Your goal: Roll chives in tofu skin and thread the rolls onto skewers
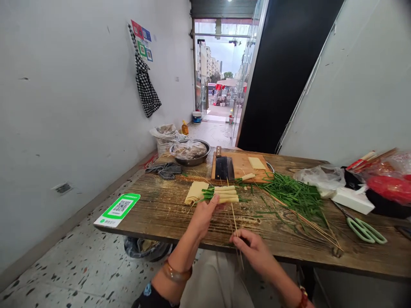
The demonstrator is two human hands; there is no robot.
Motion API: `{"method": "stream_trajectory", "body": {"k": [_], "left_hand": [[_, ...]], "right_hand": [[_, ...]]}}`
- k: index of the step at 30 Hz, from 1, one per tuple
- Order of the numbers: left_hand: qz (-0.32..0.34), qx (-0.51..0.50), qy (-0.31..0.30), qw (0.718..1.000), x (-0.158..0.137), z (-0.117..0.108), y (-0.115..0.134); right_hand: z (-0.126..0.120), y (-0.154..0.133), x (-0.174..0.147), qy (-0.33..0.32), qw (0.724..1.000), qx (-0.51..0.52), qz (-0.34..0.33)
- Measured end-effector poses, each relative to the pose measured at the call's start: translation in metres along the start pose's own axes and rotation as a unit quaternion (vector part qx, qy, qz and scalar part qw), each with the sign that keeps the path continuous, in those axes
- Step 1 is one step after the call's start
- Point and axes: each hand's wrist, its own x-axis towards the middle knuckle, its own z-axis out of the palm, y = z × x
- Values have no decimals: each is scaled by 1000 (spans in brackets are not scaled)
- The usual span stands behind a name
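My left hand [203, 217] is closed around several pale tofu-skin rolls [228, 194] with green chives sticking out of their ends, held side by side above the table. Between the thumb and fingers of my right hand [252, 246] is a thin bamboo skewer [234, 216] pointing up toward the rolls. Whether it pierces them I cannot tell. Just behind my left hand lies a stack of tofu-skin sheets [195, 192]. Cut chives [293, 192] are heaped to the right, with loose bamboo skewers [305, 216] along their near side.
A cleaver [224, 167], a single roll [248, 176] and a tofu sheet [257, 163] lie on the cutting board [239, 160]. Behind the left hand stands a metal basin [192, 161] with a plastic bag. Green-handled scissors [366, 230] and a QR-code sign [119, 208] rest on the wooden table [154, 214].
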Motion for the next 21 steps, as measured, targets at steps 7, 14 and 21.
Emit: {"method": "stream_trajectory", "body": {"k": [7, 14, 21], "left_hand": [[-24, 82, -21, 996, 1, -22, -15], [-33, 161, -50, 985, 0, -27, -28], [-43, 170, -70, 982, 0, -31, -32]], "right_hand": [[-25, -35, 66, 46, 987, 147, 46], [-56, -38, 174, 106, 982, 153, 42], [-64, -7, 173, 94, 991, 41, 81]]}}
